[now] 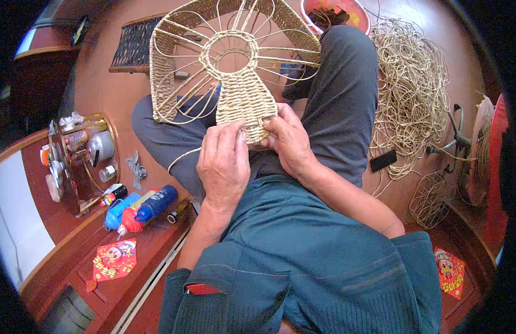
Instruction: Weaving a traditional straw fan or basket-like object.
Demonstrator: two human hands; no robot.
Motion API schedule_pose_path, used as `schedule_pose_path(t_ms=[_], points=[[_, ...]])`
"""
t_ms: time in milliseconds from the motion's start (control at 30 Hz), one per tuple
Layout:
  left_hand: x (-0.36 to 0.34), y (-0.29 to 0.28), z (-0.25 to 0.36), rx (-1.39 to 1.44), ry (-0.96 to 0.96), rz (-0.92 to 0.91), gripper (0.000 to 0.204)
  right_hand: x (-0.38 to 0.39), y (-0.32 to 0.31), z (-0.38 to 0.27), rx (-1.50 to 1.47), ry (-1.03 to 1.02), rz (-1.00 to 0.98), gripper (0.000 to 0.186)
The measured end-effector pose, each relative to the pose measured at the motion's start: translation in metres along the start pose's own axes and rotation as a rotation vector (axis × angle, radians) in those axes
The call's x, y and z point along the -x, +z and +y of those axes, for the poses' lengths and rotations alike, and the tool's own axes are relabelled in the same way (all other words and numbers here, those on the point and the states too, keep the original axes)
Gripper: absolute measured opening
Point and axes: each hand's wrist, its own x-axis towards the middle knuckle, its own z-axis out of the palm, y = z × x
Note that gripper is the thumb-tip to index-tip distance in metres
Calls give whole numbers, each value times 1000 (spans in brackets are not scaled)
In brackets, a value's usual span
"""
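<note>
A half-woven basket (pixel 247 100) of tan twisted cord over thin wire stands on my lap. Its side facing me has a ring with wire and cord-wrapped spokes spreading outward, and a densely woven panel below. My left hand (pixel 223 161) is closed at the panel's lower edge, fingertips pressed to the weave. A loose cord end (pixel 183 157) loops out to the left beside it; where it enters the weave is hidden by my fingers. My right hand (pixel 290 140) pinches the panel's lower right corner, thumb and fingers together.
A big heap of loose cord (pixel 411 94) lies on the floor at right, with a black comb-like piece (pixel 383 161) beside it. A red basin (pixel 355 14) stands behind my knee. At left are bottles (pixel 157 201), a grey cloth (pixel 136 170) and a slatted wooden stool (pixel 135 47).
</note>
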Motion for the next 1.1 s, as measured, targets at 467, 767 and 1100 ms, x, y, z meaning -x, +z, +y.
schedule_pose_path(t_ms=[467, 767, 1100], points=[[0, -9, -8, 133, -106, 0, 14, -19, -11, -45, 296, 147, -349, 59], [1, -9, -13, 167, -131, 6, 14, -13, -11, -29, 233, 172, -148, 39], [5, -8, -16, 261, -213, 64, 13, -4, -14, -14, -14, 120, -44, 37]])
